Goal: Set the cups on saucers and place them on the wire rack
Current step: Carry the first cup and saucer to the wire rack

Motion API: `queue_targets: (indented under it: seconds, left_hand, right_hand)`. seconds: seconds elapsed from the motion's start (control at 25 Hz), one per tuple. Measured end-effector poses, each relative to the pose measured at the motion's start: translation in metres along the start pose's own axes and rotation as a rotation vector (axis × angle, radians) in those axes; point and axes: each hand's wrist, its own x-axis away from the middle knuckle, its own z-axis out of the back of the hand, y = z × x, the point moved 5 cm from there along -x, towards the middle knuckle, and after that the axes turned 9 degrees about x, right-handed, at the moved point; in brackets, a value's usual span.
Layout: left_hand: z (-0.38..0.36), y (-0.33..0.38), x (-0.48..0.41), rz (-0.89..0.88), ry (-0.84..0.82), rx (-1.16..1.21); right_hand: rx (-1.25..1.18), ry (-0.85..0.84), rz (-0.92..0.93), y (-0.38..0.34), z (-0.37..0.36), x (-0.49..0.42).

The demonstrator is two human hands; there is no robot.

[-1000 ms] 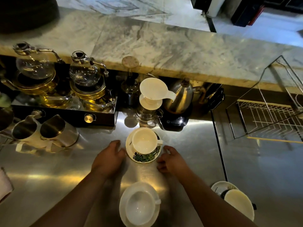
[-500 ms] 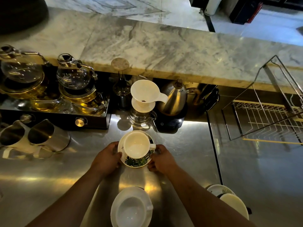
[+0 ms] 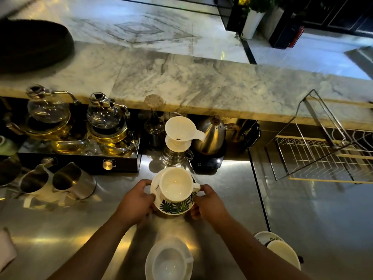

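Note:
A white cup (image 3: 176,185) sits on a leaf-patterned saucer (image 3: 174,207), held just above the steel counter. My left hand (image 3: 137,201) grips the saucer's left edge and my right hand (image 3: 205,203) grips its right edge by the cup's handle. A second white cup on a plain white saucer (image 3: 168,261) rests on the counter near me. More saucers (image 3: 281,249) lie at the lower right, partly hidden by my right arm. The wire rack (image 3: 323,150) stands at the right, with nothing on it.
Behind the held cup stand a white pour-over dripper (image 3: 178,128) on a glass server, a steel gooseneck kettle (image 3: 212,136) and a dark bottle. Glass teapots on a burner (image 3: 80,156) and steel pitchers (image 3: 60,178) fill the left. A marble ledge (image 3: 201,83) runs across the back.
Both hands closed in on the leaf-patterned saucer, took hold of its edges and lifted it with the cup slightly off the counter.

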Motion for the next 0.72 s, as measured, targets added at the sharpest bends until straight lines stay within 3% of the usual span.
queue_targets:
  seconds: [0.4,0.72]
  left_hand:
    - [-0.001,0.091,0.068,-0.184,-0.115,-0.074]
    - [-0.046,0.134,0.105,-0.266,-0.194,-0.13]
  right_hand:
    - [-0.075,0.124,0.077,-0.034,0.059,0.094]
    - [-0.141,0.238,0.096,-0.015,0.113,0.145]
